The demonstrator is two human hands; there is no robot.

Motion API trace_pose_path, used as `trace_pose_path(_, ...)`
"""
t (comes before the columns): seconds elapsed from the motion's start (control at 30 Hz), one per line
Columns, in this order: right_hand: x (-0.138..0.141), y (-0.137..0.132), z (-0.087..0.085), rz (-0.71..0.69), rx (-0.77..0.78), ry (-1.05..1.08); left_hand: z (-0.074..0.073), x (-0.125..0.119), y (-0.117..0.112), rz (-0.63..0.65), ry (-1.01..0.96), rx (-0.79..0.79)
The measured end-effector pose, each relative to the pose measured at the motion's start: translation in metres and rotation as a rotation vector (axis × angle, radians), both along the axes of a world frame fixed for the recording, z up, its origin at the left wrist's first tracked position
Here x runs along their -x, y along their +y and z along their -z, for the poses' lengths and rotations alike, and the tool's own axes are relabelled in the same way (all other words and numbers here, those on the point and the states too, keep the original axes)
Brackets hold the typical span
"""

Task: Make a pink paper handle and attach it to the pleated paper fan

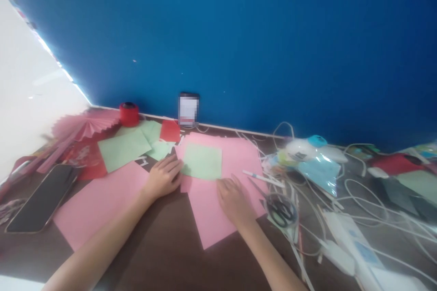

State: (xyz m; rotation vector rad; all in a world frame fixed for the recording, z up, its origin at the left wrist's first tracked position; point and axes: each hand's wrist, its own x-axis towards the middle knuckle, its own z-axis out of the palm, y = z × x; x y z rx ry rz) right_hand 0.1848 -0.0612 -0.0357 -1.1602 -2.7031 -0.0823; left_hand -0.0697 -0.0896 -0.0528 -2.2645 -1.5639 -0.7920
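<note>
A small pale green sheet of paper (202, 160) lies flat on larger pink sheets (241, 157). My left hand (164, 176) rests at its left edge, palm down, fingers stretched out. At the lower right corner of the green sheet is my right hand (234, 198), its fingertips against the paper and its fingers somewhat apart. Another pink sheet (105, 202) lies partly beneath my left forearm. Scissors with dark handles (282, 211) lie to the right of my right hand, beside a white pen-like stick (261, 177).
A smartphone (43, 200), a pink folded paper fan (87, 123), a red tape roll (129, 115) and more green sheets (124, 149) are on the left. Tangled cables, plastic packets (321, 170) and a white power strip (357, 245) crowd the right. A blue wall (239, 45) stands behind.
</note>
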Motion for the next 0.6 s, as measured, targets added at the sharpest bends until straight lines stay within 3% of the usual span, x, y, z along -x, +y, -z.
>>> trace_pose_path(0.13,0.006,0.004,-0.005,-0.037,-0.047,-0.01,0.005,0.001,0.006,0.2,0.03,0.082)
trace_pose_path(0.33,0.015,0.014,-0.008,-0.161,-0.002,-0.094,0.012,0.002,0.009,0.216,0.04,0.139)
trace_pose_path(0.6,0.017,0.026,-0.001,-0.206,-0.026,-0.13,0.001,-0.004,0.014,0.163,-0.086,0.254)
